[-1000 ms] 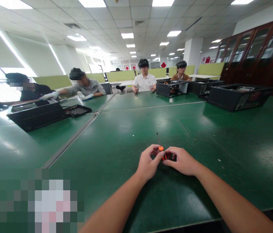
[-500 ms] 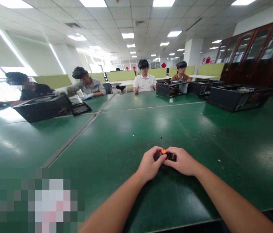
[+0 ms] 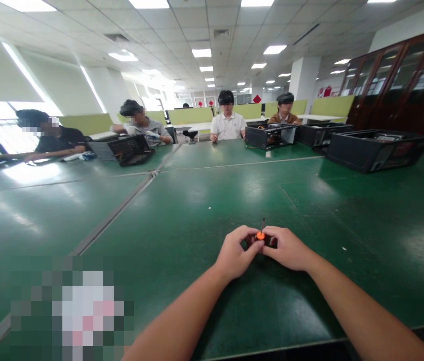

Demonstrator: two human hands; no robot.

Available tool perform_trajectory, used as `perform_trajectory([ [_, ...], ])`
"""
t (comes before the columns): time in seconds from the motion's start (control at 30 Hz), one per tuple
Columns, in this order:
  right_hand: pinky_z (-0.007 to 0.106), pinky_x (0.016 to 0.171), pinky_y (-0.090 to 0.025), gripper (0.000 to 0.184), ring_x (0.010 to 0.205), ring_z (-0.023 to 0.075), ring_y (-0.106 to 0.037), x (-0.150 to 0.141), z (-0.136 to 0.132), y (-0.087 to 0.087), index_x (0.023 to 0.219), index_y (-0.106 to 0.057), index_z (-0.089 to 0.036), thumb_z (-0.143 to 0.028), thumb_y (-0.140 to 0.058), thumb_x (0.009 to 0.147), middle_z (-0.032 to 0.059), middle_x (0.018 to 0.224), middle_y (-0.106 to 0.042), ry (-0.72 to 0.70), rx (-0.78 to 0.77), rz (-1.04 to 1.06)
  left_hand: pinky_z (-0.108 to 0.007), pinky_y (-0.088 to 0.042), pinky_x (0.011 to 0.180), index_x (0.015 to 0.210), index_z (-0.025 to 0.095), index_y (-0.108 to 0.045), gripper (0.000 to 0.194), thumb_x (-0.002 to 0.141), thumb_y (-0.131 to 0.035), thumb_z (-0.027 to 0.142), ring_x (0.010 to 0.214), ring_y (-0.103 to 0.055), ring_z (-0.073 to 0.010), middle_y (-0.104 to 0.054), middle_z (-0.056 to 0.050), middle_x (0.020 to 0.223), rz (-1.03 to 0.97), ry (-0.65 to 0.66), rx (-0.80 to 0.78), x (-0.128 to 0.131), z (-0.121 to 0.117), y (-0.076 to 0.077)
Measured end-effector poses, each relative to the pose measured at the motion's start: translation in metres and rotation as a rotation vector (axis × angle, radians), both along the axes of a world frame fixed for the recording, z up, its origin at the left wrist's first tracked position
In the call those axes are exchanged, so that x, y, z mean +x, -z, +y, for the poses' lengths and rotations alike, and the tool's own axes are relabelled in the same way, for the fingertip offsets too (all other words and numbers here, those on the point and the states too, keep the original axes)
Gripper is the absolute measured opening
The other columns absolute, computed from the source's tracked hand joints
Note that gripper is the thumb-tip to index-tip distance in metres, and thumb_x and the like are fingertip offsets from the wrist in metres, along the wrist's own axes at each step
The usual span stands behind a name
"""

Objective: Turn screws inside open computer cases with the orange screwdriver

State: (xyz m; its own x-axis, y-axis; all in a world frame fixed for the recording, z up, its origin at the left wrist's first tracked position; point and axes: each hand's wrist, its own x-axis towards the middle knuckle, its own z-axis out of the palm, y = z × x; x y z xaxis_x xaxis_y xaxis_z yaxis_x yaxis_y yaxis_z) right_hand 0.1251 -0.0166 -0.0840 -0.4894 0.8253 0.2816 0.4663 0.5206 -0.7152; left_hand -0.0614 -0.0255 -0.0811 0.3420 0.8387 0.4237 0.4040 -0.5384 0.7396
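Note:
A small screwdriver (image 3: 260,235) with an orange part and a thin, dark-tipped shaft stands nearly upright between my hands, above the green table (image 3: 212,190). My left hand (image 3: 240,250) is closed on it, thumb and fingers pinching near the orange part. From the other side my right hand (image 3: 287,246) also grips it, with curled fingers. Its lower part is mostly hidden by my fingers.
Open black computer cases stand at the far right (image 3: 377,148), far middle (image 3: 270,135) and far left (image 3: 121,148). Several people sit around the table. A metal-edged seam (image 3: 117,210) crosses the left side. A pixelated patch (image 3: 87,311) covers the lower left.
The screwdriver's shaft has tipped from leaning slightly left to leaning slightly right, still in both hands. At the far left, the computer case has been turned and shifted toward the person in grey.

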Motion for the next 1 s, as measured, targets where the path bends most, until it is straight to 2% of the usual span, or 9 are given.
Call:
perform_trajectory([
  [0.13,0.027,0.066,-0.039,0.003,0.073,0.0168,-0.056,0.0008,0.0004,0.0012,0.083,-0.067,-0.02,-0.023,-0.066,0.082,0.0007,0.079,-0.062,0.005,0.024,-0.008,-0.027,-0.045,0.069,0.092,0.019,-0.069,0.012,0.082,-0.066,0.025,0.071,-0.058,-0.0155,-0.065,-0.001,0.077,0.066,-0.011,-0.05,0.0009,0.0001,0.0004],
  [0.3,0.028,0.067,-0.041,0.008,0.074,0.0166,-0.057,0.0009,0.0004,-0.0001,0.09,-0.068,-0.021,-0.027,-0.064,0.085,0.0006,0.082,-0.063,0.017,0.022,0.018,-0.027,-0.045,0.07,0.093,0.019,-0.07,0.013,0.083,-0.065,0.027,0.072,-0.058,-0.0152,-0.065,-0.001,0.076,0.047,-0.018,-0.004,0.0004,-0.0001,0.0002],
  [0.43,0.028,0.065,-0.04,0.004,0.073,0.017,-0.056,0.0002,0.0003,0.0007,0.084,-0.068,-0.02,-0.021,-0.066,0.081,0.0006,0.078,-0.062,0.019,0.035,-0.003,-0.027,-0.044,0.069,0.094,0.019,-0.07,0.014,0.083,-0.065,0.026,0.072,-0.058,-0.0155,-0.066,-0.001,0.078,0.082,-0.015,-0.055,-0.0001,0.0005,0.0013],
  [0.6,0.027,0.066,-0.041,0.006,0.075,0.0166,-0.057,0.0005,0.0,0.0005,0.087,-0.068,-0.021,-0.022,-0.065,0.082,0.0007,0.082,-0.063,0.017,0.042,0.014,-0.027,-0.044,0.07,0.093,0.02,-0.07,0.013,0.084,-0.064,0.027,0.071,-0.058,-0.0149,-0.064,0.0,0.076,0.054,-0.005,0.0,-0.0003,0.0001,-0.0006],
  [0.77,0.027,0.065,-0.039,0.002,0.073,0.017,-0.056,0.0005,0.0005,0.0006,0.08,-0.066,-0.02,-0.022,-0.067,0.08,0.0003,0.077,-0.062,0.014,0.053,-0.008,-0.027,-0.045,0.069,0.092,0.02,-0.07,0.013,0.082,-0.065,0.026,0.071,-0.058,-0.0152,-0.065,-0.001,0.076,0.072,0.005,-0.044,0.0002,-0.0003,-0.0012],
  [1.0,0.027,0.065,-0.038,0.002,0.072,0.0167,-0.055,0.0003,-0.0001,0.0,0.08,-0.066,-0.02,-0.022,-0.067,0.08,-0.0003,0.076,-0.061,0.016,0.055,-0.008,-0.026,-0.044,0.069,0.092,0.02,-0.07,0.012,0.083,-0.065,0.026,0.07,-0.058,-0.0147,-0.064,0.0,0.074,0.075,0.006,-0.015,0.0,-0.0009,-0.0022],
])
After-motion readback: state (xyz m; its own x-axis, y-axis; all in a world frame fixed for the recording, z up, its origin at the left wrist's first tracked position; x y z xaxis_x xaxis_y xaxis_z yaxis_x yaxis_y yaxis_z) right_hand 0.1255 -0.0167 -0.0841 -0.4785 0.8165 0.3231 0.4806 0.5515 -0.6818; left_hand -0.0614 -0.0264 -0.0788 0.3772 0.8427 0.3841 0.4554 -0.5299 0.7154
